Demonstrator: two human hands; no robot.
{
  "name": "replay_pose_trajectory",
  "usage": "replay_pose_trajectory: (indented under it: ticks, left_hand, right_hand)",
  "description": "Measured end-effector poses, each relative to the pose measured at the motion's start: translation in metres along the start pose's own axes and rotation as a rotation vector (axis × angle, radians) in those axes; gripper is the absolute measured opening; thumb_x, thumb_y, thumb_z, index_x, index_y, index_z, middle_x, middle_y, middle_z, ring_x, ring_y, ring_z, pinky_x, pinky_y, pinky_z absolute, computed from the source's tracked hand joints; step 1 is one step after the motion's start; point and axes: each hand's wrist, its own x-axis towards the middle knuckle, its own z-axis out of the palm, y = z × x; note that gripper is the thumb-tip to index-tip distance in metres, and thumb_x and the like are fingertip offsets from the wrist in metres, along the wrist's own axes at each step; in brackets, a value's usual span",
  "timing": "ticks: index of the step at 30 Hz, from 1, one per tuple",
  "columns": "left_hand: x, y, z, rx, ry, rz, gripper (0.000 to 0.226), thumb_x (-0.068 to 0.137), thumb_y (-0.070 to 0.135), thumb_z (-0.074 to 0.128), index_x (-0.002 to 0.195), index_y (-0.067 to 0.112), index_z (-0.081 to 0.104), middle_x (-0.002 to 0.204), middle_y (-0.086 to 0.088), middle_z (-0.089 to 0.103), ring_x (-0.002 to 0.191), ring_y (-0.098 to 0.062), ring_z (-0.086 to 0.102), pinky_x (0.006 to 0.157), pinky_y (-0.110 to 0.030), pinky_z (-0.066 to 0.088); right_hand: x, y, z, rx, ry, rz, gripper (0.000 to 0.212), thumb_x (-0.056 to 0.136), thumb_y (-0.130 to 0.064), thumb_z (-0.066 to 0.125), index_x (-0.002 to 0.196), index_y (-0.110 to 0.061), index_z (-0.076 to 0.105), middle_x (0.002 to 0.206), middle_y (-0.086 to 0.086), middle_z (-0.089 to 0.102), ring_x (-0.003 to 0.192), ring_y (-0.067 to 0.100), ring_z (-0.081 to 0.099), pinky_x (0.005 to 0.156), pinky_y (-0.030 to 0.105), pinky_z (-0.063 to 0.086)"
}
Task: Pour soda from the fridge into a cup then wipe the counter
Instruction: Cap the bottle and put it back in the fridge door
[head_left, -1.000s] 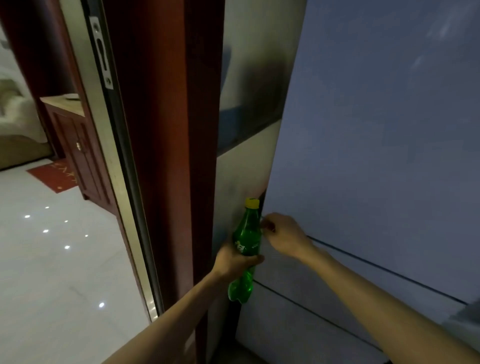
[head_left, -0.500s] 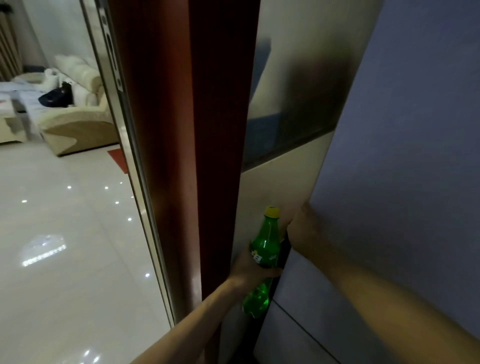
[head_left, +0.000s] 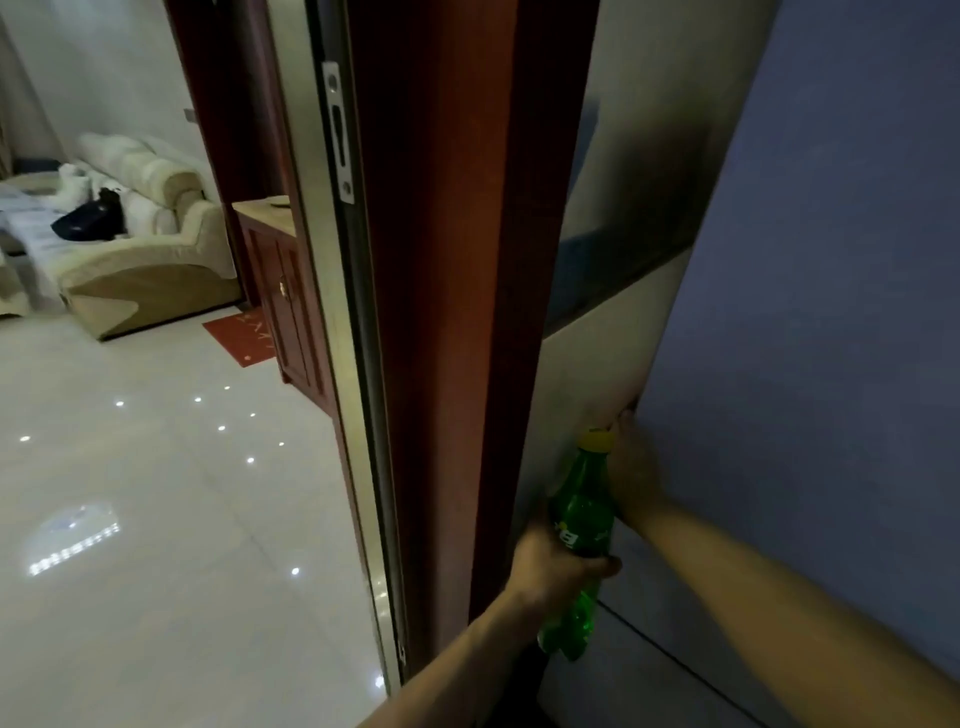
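A green soda bottle (head_left: 579, 519) with a yellow cap stands upright in my left hand (head_left: 545, 566), which grips it around the label. My right hand (head_left: 636, 478) rests just behind the bottle against the left edge of the grey-blue fridge door (head_left: 810, 364), fingers curled around that edge. The fridge's interior is hidden. No cup or counter is in sight.
A red-brown wooden door frame (head_left: 441, 312) with a metal strike plate stands immediately left of the fridge. Beyond it lie a glossy white tiled floor (head_left: 156, 519), a beige sofa (head_left: 130, 249), a red mat and a dark wooden cabinet (head_left: 280, 291).
My view has swung left and the living room shows more. My right hand has shifted from in front of the door seam onto the door's edge. The bottle stays in my left hand.
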Motion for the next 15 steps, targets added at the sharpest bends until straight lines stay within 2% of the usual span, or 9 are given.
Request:
replay_pose_trajectory:
  ticks: [1,2,4,5,7,9,11,13,15]
  left_hand:
    - [-0.007,-0.001,-0.005,0.025,-0.014,0.015,0.068,0.058,0.025,0.09,0.118,0.012,0.062,0.11,0.0,0.07,0.101,-0.014,0.068,0.077,-0.018,0.056]
    - [-0.014,-0.002,-0.011,0.046,-0.017,0.032,0.063,0.06,0.023,0.09,0.116,0.013,0.062,0.108,0.001,0.07,0.098,-0.012,0.068,0.071,-0.013,0.053]
    - [-0.031,-0.004,-0.025,0.073,-0.009,0.08,0.06,0.06,0.022,0.091,0.11,0.017,0.058,0.104,0.005,0.068,0.094,-0.01,0.066,0.07,-0.013,0.049]
    - [-0.039,-0.007,-0.031,0.064,-0.004,0.104,0.06,0.059,0.021,0.09,0.108,0.02,0.056,0.102,0.006,0.067,0.093,-0.01,0.065,0.071,-0.015,0.049]
    - [-0.056,-0.012,-0.047,0.054,-0.03,0.155,0.058,0.059,0.018,0.09,0.106,0.021,0.055,0.099,0.006,0.067,0.091,-0.011,0.066,0.071,-0.016,0.05]
    - [-0.068,-0.016,-0.063,0.052,-0.094,0.188,0.058,0.056,0.019,0.089,0.103,0.024,0.056,0.096,0.008,0.068,0.088,-0.011,0.066,0.071,-0.017,0.051]
    - [-0.078,-0.016,-0.076,0.039,-0.143,0.221,0.059,0.049,0.027,0.086,0.099,0.029,0.055,0.094,0.008,0.068,0.086,-0.01,0.067,0.074,-0.023,0.055]
    - [-0.084,-0.014,-0.084,0.027,-0.167,0.229,0.063,0.045,0.032,0.084,0.1,0.028,0.056,0.096,0.006,0.07,0.089,-0.012,0.068,0.08,-0.032,0.057]
    - [-0.089,-0.011,-0.086,0.038,-0.201,0.236,0.063,0.046,0.028,0.085,0.102,0.025,0.056,0.097,0.004,0.07,0.091,-0.016,0.068,0.082,-0.038,0.057]
  right_hand:
    - [-0.005,-0.008,0.002,0.08,-0.011,0.056,0.071,0.085,-0.052,0.033,0.122,0.006,0.049,0.124,0.026,0.051,0.117,0.039,0.051,0.097,0.039,0.037]
    - [-0.016,-0.021,-0.009,0.118,-0.065,0.089,0.071,0.089,-0.052,0.031,0.128,0.004,0.048,0.131,0.024,0.049,0.123,0.038,0.047,0.103,0.039,0.033]
    - [-0.041,-0.037,-0.02,0.002,-0.181,0.087,0.05,0.101,-0.027,0.039,0.141,0.002,0.037,0.149,0.019,0.036,0.138,0.033,0.033,0.111,0.032,0.021]
    - [-0.052,-0.042,-0.025,-0.113,-0.245,0.021,0.047,0.103,-0.021,0.037,0.145,-0.001,0.033,0.152,0.016,0.033,0.143,0.031,0.026,0.114,0.031,0.017]
    - [-0.082,-0.051,-0.036,-0.251,-0.299,-0.073,0.044,0.102,-0.02,0.04,0.143,-0.003,0.039,0.151,0.014,0.035,0.144,0.028,0.022,0.115,0.033,0.017]
    - [-0.115,-0.052,-0.038,-0.372,-0.279,-0.127,0.035,0.094,-0.011,0.054,0.125,0.005,0.056,0.135,0.022,0.051,0.132,0.032,0.036,0.11,0.038,0.024]
    - [-0.148,-0.063,-0.045,-0.505,-0.303,-0.131,0.022,0.078,-0.019,0.074,0.092,-0.002,0.072,0.1,0.019,0.065,0.104,0.034,0.049,0.095,0.041,0.036]
    - [-0.176,-0.085,-0.064,-0.702,-0.365,-0.172,0.022,0.061,-0.03,0.081,0.063,-0.011,0.071,0.069,0.01,0.059,0.08,0.03,0.051,0.078,0.04,0.035]
    - [-0.201,-0.099,-0.075,-0.818,-0.393,-0.258,0.021,0.055,-0.029,0.081,0.054,-0.012,0.067,0.057,0.008,0.054,0.07,0.028,0.05,0.074,0.04,0.031]
